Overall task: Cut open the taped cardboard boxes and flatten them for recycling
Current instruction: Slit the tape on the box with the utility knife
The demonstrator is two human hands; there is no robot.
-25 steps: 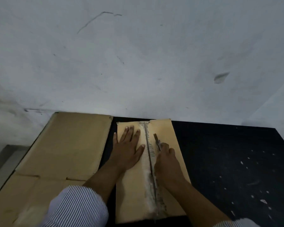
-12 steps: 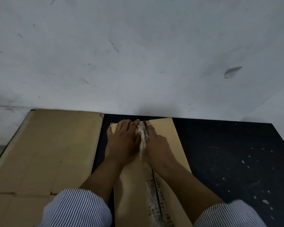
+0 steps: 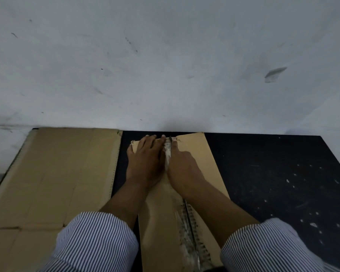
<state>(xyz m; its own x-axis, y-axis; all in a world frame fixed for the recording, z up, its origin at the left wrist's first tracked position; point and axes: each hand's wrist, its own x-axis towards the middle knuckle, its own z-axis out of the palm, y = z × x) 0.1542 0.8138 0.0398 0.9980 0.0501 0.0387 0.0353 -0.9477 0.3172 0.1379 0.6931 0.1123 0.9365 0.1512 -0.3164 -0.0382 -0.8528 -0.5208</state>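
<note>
Black speckled tabletop (image 3: 273, 173); flat left hand (image 3: 145, 161) presses cardboard box (image 3: 196, 154), right hand (image 3: 183, 171) grips cutter (image 3: 170, 138).

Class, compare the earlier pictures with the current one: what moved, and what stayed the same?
The right hand slid the cutter along the tape seam to the far edge of the taped box. The left hand followed, flat on it. The grip on the cutter and the flattened cardboard at left stayed unchanged.
</note>
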